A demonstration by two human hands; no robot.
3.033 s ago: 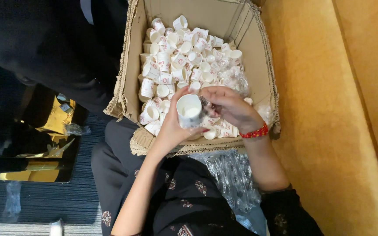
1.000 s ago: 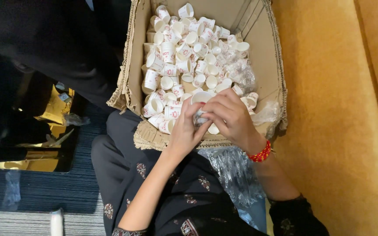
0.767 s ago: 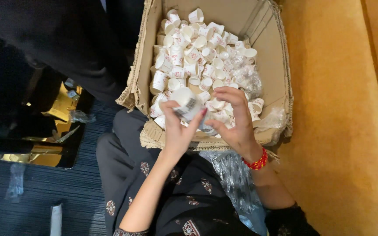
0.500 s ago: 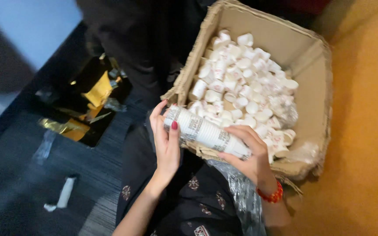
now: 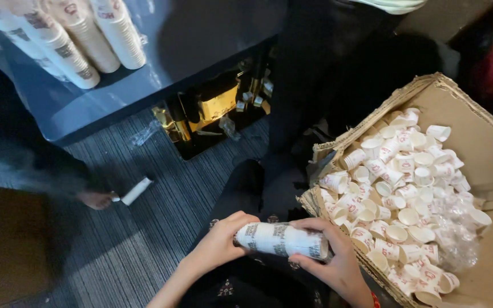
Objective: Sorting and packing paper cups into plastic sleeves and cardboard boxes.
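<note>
The cardboard box [image 5: 486,131] runs off the right edge, and a blurred hand [image 5: 95,199] reaches from the left.

One cardboard box [image 5: 486,137] at right, loose paper cups [image 5: 397,199] beyond counting; one nested stack [image 5: 281,239] at bottom centre; three stacks [image 5: 69,34] upper left.

Bare forearms, no sleeves; red bracelet [image 5: 376,299] at right wrist; dark garment with small pale motifs.
</note>
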